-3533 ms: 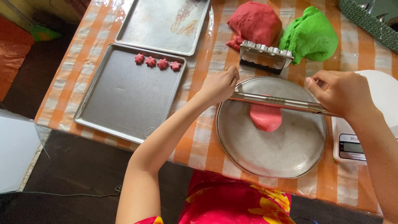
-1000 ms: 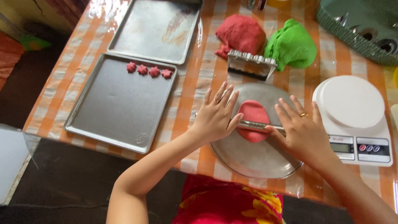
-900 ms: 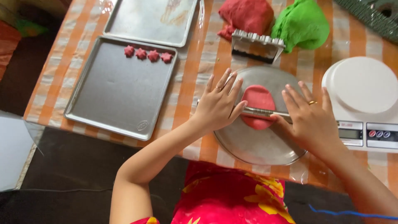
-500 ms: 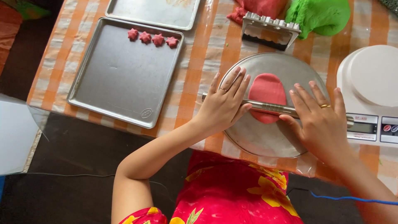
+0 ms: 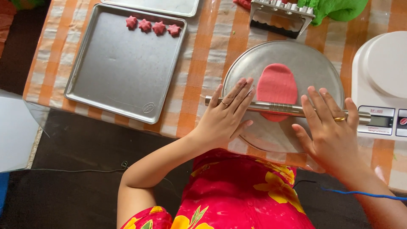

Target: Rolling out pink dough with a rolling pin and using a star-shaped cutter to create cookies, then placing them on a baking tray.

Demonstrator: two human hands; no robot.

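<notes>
A flat oval of red dough (image 5: 277,87) lies on a round metal plate (image 5: 296,59). Across its near end rests a thin metal rolling pin (image 5: 280,108). My left hand (image 5: 224,116) presses flat on the pin's left part, fingers spread. On the pin's right part lies my right hand (image 5: 330,131), palm down and fingers apart, with a ring on one finger. Neither hand wraps around the pin.
A baking tray (image 5: 118,72) at the left holds several red star-shaped dough pieces (image 5: 152,27) along its far edge. A white kitchen scale (image 5: 381,85) stands right of the plate. A metal cutter (image 5: 280,17) and green dough (image 5: 335,8) lie beyond it. The checked tablecloth (image 5: 203,55) covers the table.
Both hands and the rolling pin have moved toward me over the dough, from its middle to its near end. The dough looks flatter and longer.
</notes>
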